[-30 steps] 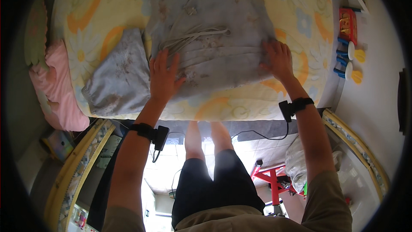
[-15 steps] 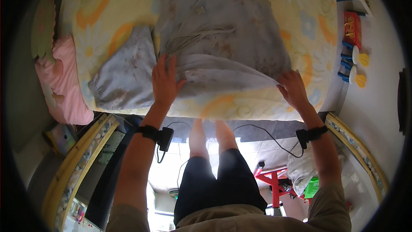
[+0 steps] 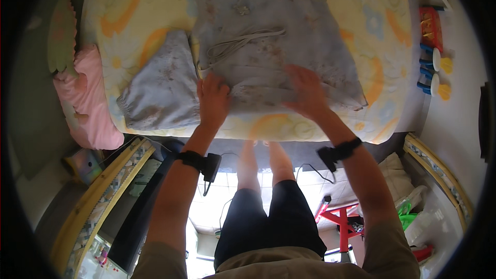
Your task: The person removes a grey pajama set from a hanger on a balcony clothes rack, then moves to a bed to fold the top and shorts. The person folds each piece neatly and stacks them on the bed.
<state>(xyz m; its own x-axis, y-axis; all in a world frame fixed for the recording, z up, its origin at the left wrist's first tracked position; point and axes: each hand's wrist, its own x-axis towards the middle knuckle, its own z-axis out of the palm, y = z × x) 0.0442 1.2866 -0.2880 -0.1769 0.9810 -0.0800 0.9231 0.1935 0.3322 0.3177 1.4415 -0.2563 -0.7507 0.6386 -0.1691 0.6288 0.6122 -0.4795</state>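
A grey-blue patterned blouse lies spread on the bed. Its wide sleeve extends to the left, with a gathered cuff. Across the blouse's front rests a looped thin fabric cord. At the lower edge beside the sleeve, my left hand has its fingers curled and closed on the cloth. My right hand, somewhat blurred, lies on the lower middle of the blouse, thumb and fingers apart.
A yellow floral sheet covers the bed. Pink cloth hangs at its left side. Along the right wall are a red box and small blue-and-white items. A red metal frame stands on the floor behind me.
My right hand has moved left from the blouse's lower right corner to its middle. The raised hem has come down flatter, and my left fingers have curled.
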